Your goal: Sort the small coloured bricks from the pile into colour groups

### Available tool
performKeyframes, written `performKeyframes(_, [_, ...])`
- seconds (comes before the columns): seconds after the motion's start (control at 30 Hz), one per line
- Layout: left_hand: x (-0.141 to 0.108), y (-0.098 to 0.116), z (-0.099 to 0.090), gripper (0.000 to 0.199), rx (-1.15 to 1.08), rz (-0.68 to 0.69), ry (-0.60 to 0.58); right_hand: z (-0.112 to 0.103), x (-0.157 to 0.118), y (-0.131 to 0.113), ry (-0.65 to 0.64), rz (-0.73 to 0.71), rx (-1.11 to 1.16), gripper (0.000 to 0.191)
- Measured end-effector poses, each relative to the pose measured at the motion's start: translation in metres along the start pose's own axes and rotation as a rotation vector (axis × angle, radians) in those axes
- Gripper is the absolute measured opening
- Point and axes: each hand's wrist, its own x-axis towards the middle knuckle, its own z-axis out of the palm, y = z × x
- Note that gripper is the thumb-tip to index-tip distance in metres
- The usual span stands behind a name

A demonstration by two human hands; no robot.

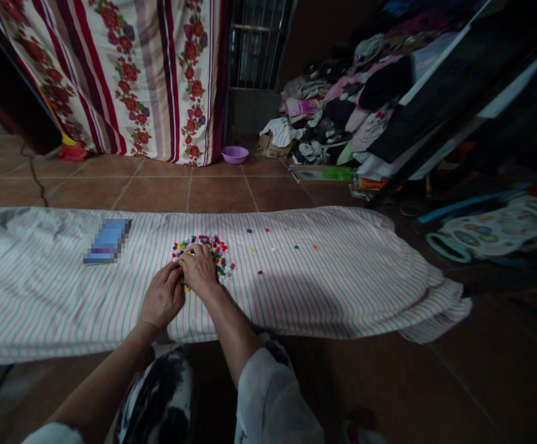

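Note:
A pile of small multicoloured pieces (pixel 217 246) lies on a striped cloth (pixel 342 296). My left hand (pixel 163 295) rests at the pile's left edge, its fingers bent and close together near the right fingertips. Over the middle of the pile is my right hand (pixel 198 269), fingers curled down among the pieces. Whether either hand pinches a piece is too small to make out. To the right of the pile, several single pieces lie spread apart, among them an orange one (pixel 315 246), a yellow one (pixel 252 250) and a dark one (pixel 260 272).
A blurred blue phone-like object (pixel 108 241) lies on the cloth at left. Beyond the cloth are a floral curtain (pixel 157 80), a purple basin (pixel 235 154), a red broom (pixel 73 150) and heaped clothes (pixel 337 105). My knees are below the near edge.

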Motion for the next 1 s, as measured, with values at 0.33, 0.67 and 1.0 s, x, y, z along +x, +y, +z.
performKeyframes(0.33, [0.0008,0.0050,-0.0007,0.031,-0.032,-0.036,-0.008,0.0000,0.0007,0.0026,-0.009,-0.004,0.031,0.027])
performKeyframes(0.67, [0.0007,0.0045,0.0009,0.030,-0.021,-0.044,0.012,0.0037,0.0023,0.0009,-0.016,-0.037,0.009,0.026])
performKeyframes(1.0, [0.0001,0.0047,0.0007,0.028,-0.026,-0.016,0.001,0.0005,0.0020,-0.0032,0.022,-0.050,0.040,0.020])
